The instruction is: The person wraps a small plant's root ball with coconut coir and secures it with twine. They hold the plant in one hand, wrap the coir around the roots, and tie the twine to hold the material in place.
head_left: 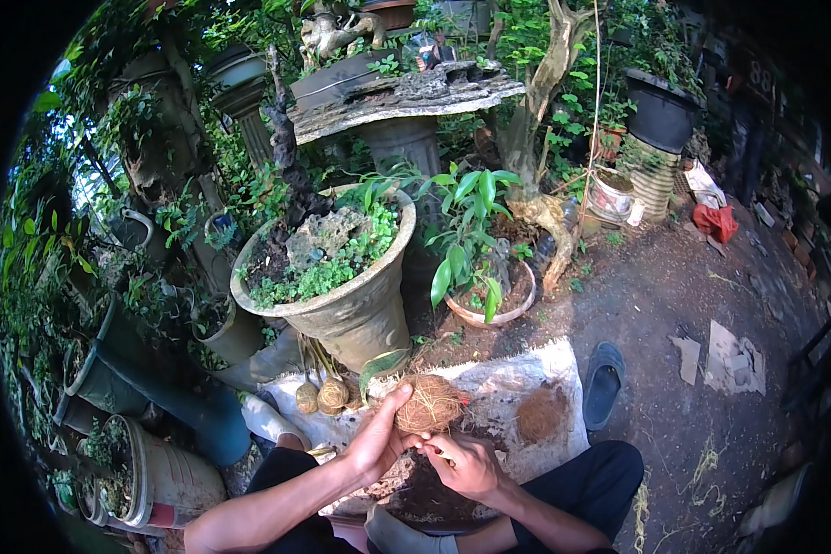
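My left hand [379, 439] is wrapped round the side of a brown fibre ball [431, 403] that is bound with pale string. My right hand [468, 466] is closed in a pinch just under the ball's lower edge; what its fingertips hold is too small to make out. Below both hands lies dark soil [434, 499] on a white sack sheet [549, 365]. A loose clump of brown fibre [542, 414] rests on the sheet to the right. Two string-wrapped balls, a smaller one [307, 398] and a larger one [333, 395], sit to the left.
A large stone planter [360, 314] with small green plants stands ahead, with a shallow bowl pot [512, 314] beside it. A blue-grey slipper [604, 386] lies at the sheet's right edge. Torn cardboard [734, 358] is on the ground. Buckets [171, 471] crowd the left.
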### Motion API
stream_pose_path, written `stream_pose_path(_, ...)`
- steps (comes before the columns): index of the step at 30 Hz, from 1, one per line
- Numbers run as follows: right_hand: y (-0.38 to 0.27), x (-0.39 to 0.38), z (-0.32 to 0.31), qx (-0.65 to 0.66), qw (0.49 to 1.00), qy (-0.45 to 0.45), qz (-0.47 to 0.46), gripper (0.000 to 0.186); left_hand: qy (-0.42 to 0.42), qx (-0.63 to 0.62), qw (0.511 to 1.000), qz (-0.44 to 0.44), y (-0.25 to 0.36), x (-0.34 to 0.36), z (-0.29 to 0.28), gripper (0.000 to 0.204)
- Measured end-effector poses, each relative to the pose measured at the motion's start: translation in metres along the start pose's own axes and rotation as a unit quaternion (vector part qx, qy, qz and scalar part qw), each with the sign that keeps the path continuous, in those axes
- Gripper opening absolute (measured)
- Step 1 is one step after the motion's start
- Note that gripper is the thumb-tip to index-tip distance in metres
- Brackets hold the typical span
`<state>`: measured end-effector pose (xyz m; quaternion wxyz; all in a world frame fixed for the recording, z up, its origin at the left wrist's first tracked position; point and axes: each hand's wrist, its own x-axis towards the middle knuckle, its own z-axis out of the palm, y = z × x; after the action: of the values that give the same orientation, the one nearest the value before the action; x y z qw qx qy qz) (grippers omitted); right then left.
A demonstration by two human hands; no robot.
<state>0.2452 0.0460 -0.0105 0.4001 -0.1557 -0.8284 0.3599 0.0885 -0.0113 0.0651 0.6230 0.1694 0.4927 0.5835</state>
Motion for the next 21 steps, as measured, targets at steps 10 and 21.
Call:
stream_pose_path(10,-0.04,0.001,-0.022,0.026,0.997,-0.074,-0.007,0.013,0.021,-0.021,0.998,-0.048,-0.01,0.002,0.017,0.052)
stream_pose_path(21,-0.038,0.009,-0.063,0.176,0.968,-0.151,0.098,0.015,0.153,0.253,0.954,-0.052,-0.02,0.002,0.009,0.05)
